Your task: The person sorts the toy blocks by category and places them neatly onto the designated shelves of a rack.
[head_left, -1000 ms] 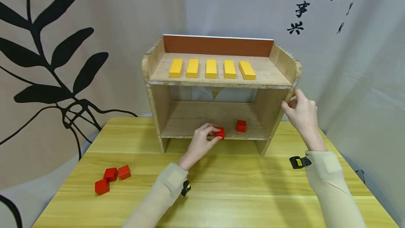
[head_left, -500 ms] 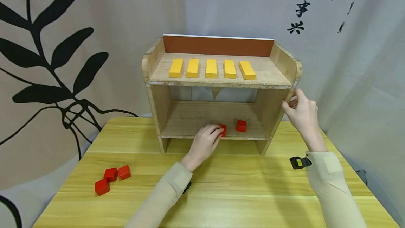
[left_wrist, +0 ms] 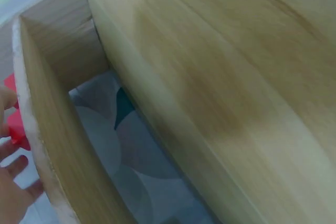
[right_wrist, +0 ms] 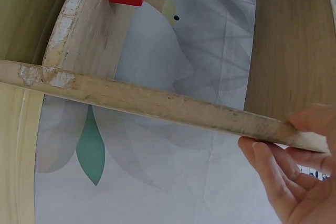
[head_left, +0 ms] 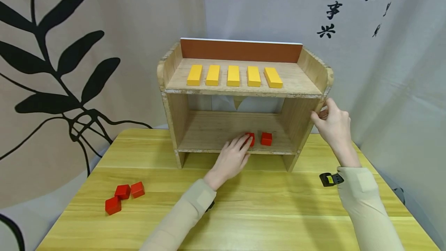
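Observation:
My left hand (head_left: pixel 230 160) reaches to the lower board of a small two-tier wooden shelf (head_left: pixel 223 94). Its extended fingers lie over a red block (head_left: pixel 252 138), partly covering it. Just right of that block sits another red block (head_left: pixel 266 139). In the left wrist view, fingertips touch a red block (left_wrist: pixel 18 129) behind the board's edge. My right hand (head_left: pixel 334 127) grips the shelf's right side panel, thumb on one face and fingers on the other, as the right wrist view also shows around the panel (right_wrist: pixel 173 106).
Several yellow blocks (head_left: pixel 233 76) stand in a row on the upper board. Three red blocks (head_left: pixel 122 191) lie at the left of the wooden table (head_left: pixel 265 212). Behind the shelf hangs a pale curtain (head_left: pixel 261 7) with dark lettering and a leaf print.
My left hand has moved right and slightly inward, sliding its red block closer to the other one. Its pinch has loosened into extended fingers. The right hand stays on the side panel.

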Available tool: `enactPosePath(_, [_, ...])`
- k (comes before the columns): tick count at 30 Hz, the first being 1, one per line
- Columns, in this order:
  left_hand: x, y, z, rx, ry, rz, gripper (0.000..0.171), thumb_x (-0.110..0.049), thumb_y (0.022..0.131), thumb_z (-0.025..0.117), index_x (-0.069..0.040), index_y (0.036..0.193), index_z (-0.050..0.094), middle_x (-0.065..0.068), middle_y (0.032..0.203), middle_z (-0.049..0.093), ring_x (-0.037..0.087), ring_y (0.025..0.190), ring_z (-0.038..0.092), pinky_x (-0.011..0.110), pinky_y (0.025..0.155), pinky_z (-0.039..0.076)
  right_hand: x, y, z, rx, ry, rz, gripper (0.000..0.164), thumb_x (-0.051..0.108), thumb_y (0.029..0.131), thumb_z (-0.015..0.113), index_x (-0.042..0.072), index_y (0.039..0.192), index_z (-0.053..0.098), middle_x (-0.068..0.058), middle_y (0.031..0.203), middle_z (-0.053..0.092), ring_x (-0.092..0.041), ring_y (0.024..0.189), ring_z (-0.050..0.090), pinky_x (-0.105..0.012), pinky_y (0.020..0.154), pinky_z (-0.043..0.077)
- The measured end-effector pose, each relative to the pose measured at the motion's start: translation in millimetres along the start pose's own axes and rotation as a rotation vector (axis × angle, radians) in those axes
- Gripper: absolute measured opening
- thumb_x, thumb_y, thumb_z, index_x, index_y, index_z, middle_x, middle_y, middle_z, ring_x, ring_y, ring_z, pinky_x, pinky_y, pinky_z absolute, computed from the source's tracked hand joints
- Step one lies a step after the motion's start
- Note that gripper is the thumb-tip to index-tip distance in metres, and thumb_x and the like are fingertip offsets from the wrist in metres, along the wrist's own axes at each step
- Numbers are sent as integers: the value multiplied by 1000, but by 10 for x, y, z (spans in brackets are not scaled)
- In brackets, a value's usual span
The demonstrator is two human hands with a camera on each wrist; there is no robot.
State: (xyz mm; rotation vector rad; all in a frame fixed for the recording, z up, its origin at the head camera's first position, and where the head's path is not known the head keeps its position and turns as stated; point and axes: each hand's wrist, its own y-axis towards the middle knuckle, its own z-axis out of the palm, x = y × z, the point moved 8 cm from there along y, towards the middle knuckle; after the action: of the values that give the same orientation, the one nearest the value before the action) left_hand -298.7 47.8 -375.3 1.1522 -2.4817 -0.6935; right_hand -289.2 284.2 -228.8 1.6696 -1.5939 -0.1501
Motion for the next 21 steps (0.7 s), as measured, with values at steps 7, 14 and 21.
enactPosePath(7, [-29,53,48,55,33,-28,58,-36,96,54,-13,146,37,6,145,42,25,132,43,41,96,49,-3,1,4,6,-2,5,22,16,90,58,-2,101,55,-27,82,69,-41,70,67,-47,57,50])
enactPosePath(14, [-46,61,73,92,22,-34,58,-35,96,53,-13,147,36,7,149,38,27,135,41,42,100,47,-2,-2,10,14,-5,12,22,17,90,57,-1,101,54,-26,83,69,-40,71,67,-50,60,50])
enactPosePath(21, [-59,36,29,67,3,-11,53,-32,97,52,-14,145,39,8,151,37,27,138,39,43,103,45,-9,1,7,10,-2,19,23,17,90,58,-1,103,55,-26,83,69,-40,71,67,-49,60,50])
